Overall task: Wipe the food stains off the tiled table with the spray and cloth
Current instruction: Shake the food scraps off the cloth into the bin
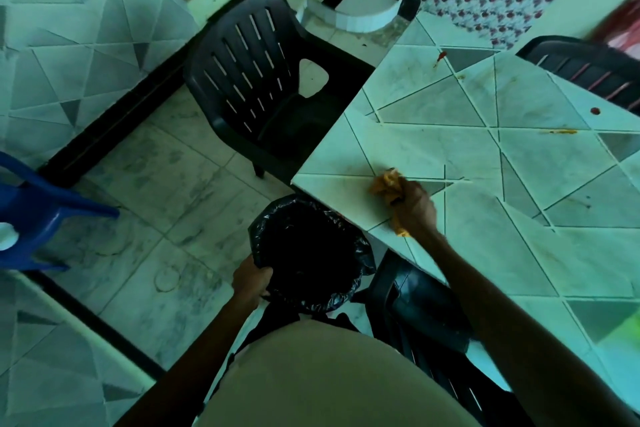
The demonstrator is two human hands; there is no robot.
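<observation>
Head view: the right grip [415,210] is curled tight round a bunched yellow-orange cloth [384,185] and presses it onto the tiled table [467,253], just inside the table's near-left corner. The cloth sticks out of the fist toward 10 o'clock, and a small tail of it shows under the wrist at 7 o'clock.

The left grip [250,282] sits at 7 o'clock from the right one, off the table and lower. Its fingers are closed on the rim of a bin lined with a black bag [259,229], whose mouth is just beside the table edge.

Food marks lie further out on the table:
- a red splash [440,57] at 12 o'clock from the cloth, near the far edge
- a red dot [595,110] at 2 o'clock
- a yellow smear [559,131], just below the dot
- a faint dark smudge [585,201] at 3 o'clock

A blurred green shape [632,333] sits on the table at the frame's 4 o'clock edge, too unclear to name.

There are four chairs around the table:
- a black plastic chair [256,80] at 11 o'clock
- a second black chair [588,66] at 2 o'clock
- a third black chair [415,298], tucked under the near edge
- a blue chair [34,204], well apart on the tiled floor [173,184] at 9 o'clock
</observation>
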